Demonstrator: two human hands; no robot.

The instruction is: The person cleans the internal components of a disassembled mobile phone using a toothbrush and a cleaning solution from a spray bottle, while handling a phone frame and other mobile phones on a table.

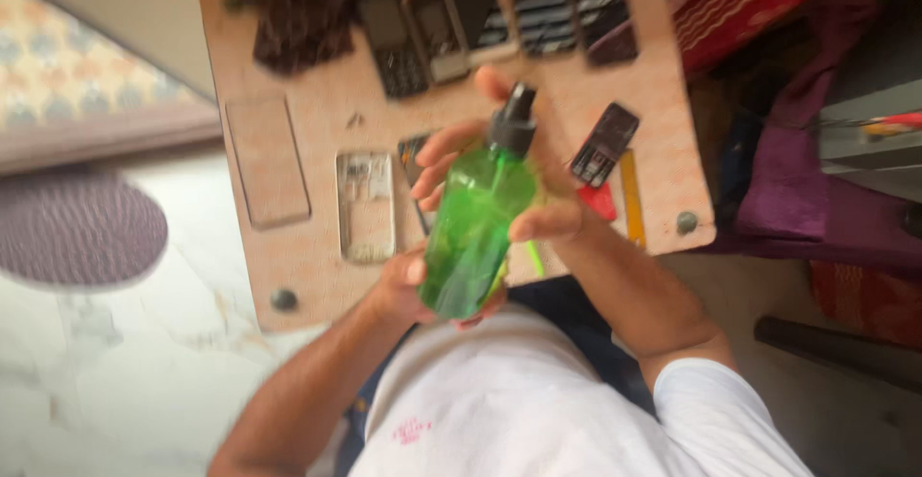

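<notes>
Both hands are closed on one green spray bottle (475, 232), which is held in the air above the near edge of the table (317, 112), in front of the person's white shirt. The left hand (408, 290) wraps around the bottom of the bottle, with the thumb on its side. The right hand (523, 165) curls around the upper part, just under the black spray head (512, 122), and one finger stands behind the nozzle. The bottle is tilted, with its head pointing away from the person. Under it, on the table, lie an open phone frame (366, 203), several old phones (437, 30) in a row, a small circuit part (604, 144) and a yellow tool (631, 198). I think the main risk is liquid: if the head is pressed or the cap is loose, spray or drops could fall on the open electronics below. The picture is blurred, so a slip of the smooth bottle is also possible.
</notes>
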